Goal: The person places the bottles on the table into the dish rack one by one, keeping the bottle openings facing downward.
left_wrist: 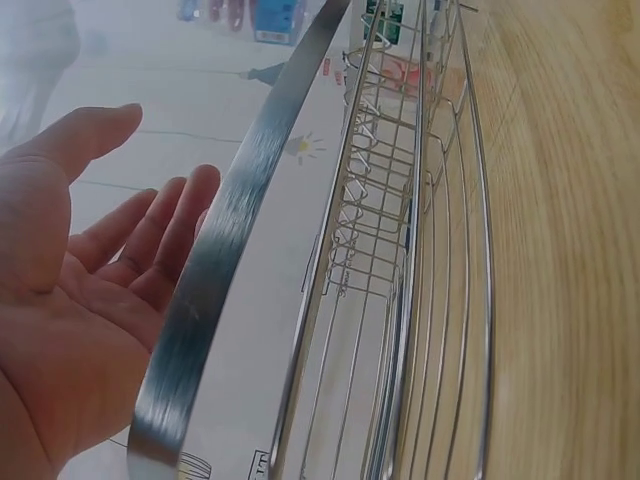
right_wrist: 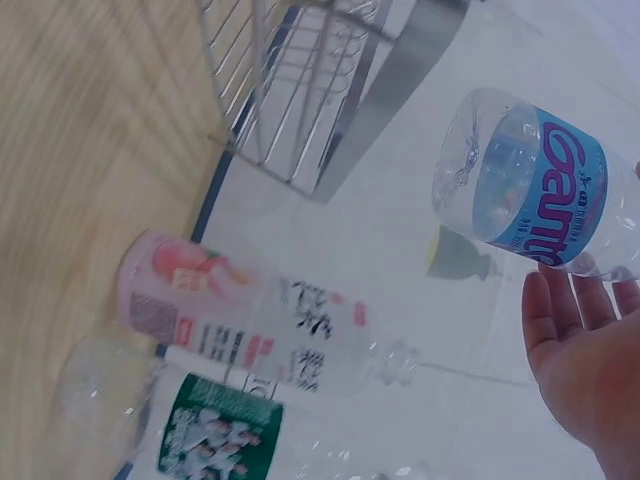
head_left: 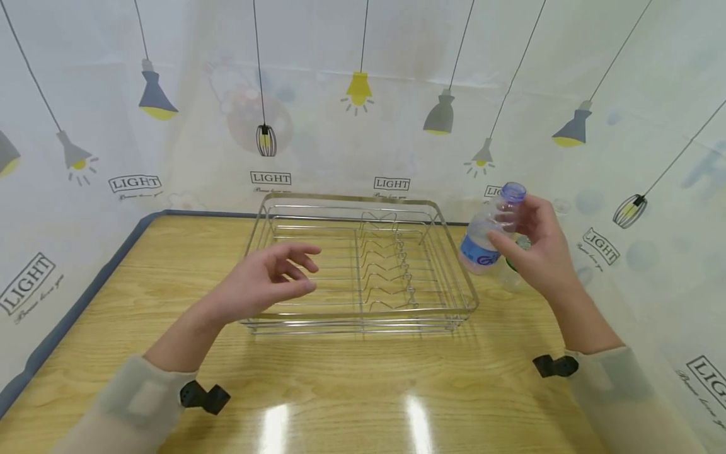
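Note:
In the head view my right hand (head_left: 539,252) grips a clear plastic bottle (head_left: 479,246) with a blue label, just past the right side of the wire dish rack (head_left: 363,312). The bottle stands tilted, its bluish neck up and to the right. From the right wrist, the blue label (right_wrist: 560,190) shows purple lettering, and the bottle is raised above the table. My left hand (head_left: 261,280) hovers over the rack's left part, fingers loosely bent and holding nothing. In the left wrist view the rack's flat metal rim (left_wrist: 225,230) passes in front of the fingertips.
Beside the rack on the right stand a pink-labelled bottle (right_wrist: 240,310) and a green-labelled bottle (right_wrist: 220,430), mostly hidden behind my right hand in the head view. Wavy wire dividers fill the rack's right half. A lamp-printed sheet (head_left: 317,139) rises behind the wooden table (head_left: 340,391).

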### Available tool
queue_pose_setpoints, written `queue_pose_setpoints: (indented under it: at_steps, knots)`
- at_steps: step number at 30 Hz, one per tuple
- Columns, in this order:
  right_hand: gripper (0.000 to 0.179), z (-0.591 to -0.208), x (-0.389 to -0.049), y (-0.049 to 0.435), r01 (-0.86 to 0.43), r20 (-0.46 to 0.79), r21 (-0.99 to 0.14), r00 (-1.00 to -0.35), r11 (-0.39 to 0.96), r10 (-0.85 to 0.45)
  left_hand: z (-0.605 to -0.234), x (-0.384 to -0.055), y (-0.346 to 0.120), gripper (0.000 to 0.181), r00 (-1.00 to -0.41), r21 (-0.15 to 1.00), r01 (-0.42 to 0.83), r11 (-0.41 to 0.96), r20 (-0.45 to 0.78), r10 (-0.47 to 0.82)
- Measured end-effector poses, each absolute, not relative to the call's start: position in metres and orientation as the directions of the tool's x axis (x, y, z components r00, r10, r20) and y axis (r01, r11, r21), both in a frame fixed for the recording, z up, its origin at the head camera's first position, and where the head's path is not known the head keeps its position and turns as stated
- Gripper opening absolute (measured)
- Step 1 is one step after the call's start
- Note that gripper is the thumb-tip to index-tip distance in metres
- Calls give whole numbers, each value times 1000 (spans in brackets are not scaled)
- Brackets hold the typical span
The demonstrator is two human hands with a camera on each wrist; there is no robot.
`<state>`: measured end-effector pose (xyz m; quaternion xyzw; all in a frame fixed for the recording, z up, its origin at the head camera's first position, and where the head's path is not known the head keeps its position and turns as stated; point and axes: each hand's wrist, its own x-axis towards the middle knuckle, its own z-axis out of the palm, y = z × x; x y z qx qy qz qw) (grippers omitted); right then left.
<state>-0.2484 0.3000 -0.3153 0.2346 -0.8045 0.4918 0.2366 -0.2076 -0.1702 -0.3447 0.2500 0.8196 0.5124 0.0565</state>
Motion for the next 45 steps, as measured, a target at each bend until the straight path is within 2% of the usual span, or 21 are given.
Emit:
queue_pose_setpoints:
  at_steps: [9,16,23,35,45]
  knots:
    - [63,-305,-245,257,-690,636,-653,-724,313,-268,-344,-208,-154,55,-849,889,359,285,184,496]
    - [66,-304,-239,220,-691,573,-639,-721,338,-389,-339,-207,-137,58,-842,905,358,232,205,499]
    - [68,-307,-236,189,-712,545,-640,-686,290,-483,-334,-207,-120,61,-856,915,335,227,195,478]
    - [70,-317,-233,160,-743,555,-635,-629,211,-545,-326,-209,-110,58,-882,926,320,199,214,420]
    - [71,-319,-232,144,-723,541,-667,-637,182,-548,-322,-211,-110,55,-883,912,358,200,261,390]
